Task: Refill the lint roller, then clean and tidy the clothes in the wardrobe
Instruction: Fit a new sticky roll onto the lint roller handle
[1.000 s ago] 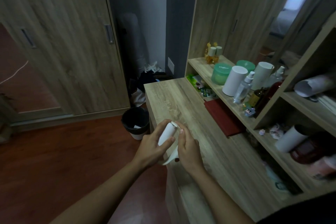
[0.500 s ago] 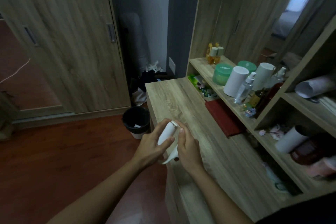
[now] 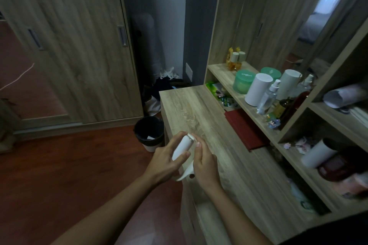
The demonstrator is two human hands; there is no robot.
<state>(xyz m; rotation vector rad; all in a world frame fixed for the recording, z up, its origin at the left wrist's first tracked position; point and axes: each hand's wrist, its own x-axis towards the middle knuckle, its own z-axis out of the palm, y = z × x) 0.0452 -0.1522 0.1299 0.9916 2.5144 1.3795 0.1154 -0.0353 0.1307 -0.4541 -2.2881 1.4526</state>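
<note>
Lint roller (image 3: pixel 183 146) is sitting between both hands, just over the near-left edge of the desk (image 3: pixel 199 109). I am wrapping the left hand (image 3: pixel 165 162) around the white roll, fingers curled closed on it, thumb lying across its lower part. I am pressing the right hand (image 3: pixel 205 162) against the roll's other side, fingers bent on it; the white handle is sticking out below the palms. Left of the desk, the black bin (image 3: pixel 149 133) is standing on the floor.
</note>
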